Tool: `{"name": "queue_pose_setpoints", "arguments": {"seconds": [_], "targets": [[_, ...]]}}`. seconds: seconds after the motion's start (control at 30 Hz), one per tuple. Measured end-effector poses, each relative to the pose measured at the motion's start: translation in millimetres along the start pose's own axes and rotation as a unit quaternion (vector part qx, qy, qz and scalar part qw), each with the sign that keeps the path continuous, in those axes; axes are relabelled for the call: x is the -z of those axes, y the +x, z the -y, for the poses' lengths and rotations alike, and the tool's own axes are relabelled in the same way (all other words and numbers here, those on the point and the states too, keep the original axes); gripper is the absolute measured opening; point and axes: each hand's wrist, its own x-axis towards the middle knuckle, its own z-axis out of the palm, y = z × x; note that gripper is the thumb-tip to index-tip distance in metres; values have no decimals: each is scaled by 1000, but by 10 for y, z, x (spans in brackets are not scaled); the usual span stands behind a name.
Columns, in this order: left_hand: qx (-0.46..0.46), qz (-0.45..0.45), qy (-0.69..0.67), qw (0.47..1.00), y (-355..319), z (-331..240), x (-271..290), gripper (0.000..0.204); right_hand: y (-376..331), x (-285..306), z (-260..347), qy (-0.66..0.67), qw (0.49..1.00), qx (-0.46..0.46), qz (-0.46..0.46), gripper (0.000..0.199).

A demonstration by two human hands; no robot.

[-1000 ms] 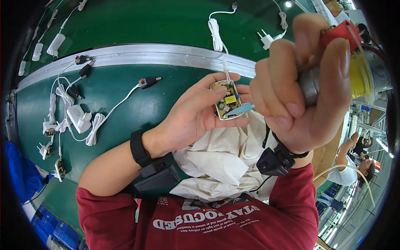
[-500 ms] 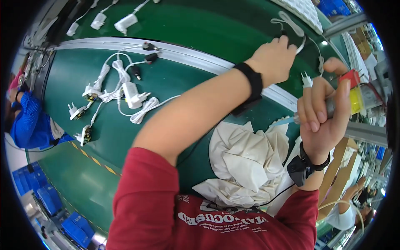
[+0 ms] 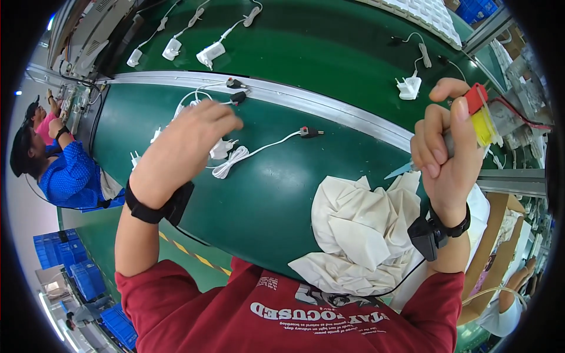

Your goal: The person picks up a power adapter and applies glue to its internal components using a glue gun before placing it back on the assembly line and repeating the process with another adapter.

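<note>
Green conveyor belting runs across the upper part of the view, edged by a metal rail, with a darker green work surface below it at the person's seat. On the belt lie several white plug adapters with cables, one near the top centre and another towards the right.

The left hand reaches out over a tangled cluster of white chargers and coiled cords on the work surface, fingers curled downward; it hides whatever lies under the palm, so whether it grips anything cannot be told. A black wristband sits on that wrist. From the cluster a white cable runs right to a small black-and-red plug.

The right hand is raised well apart from the left, fist closed round a tool with a grey barrel and a red and yellow top; a thin bluish tip sticks out below the fingers. A black band circles that wrist.

Between the arms, close to the red-shirted chest, a crumpled white cloth lies on the work surface. At far left a co-worker in a blue top sits beside stacked blue crates.
</note>
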Motion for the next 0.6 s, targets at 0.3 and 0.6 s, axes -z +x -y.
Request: {"name": "queue_pose_setpoints", "arguments": {"seconds": [0.3,0.6], "targets": [[4,39,86,996,-206,-37,-252,39,-63,-84,32,9,1000,-1,18,26],[200,-290,-214,911,-246,36,141,22,-68,-87,91,-3,1000,-6,3,24]]}}
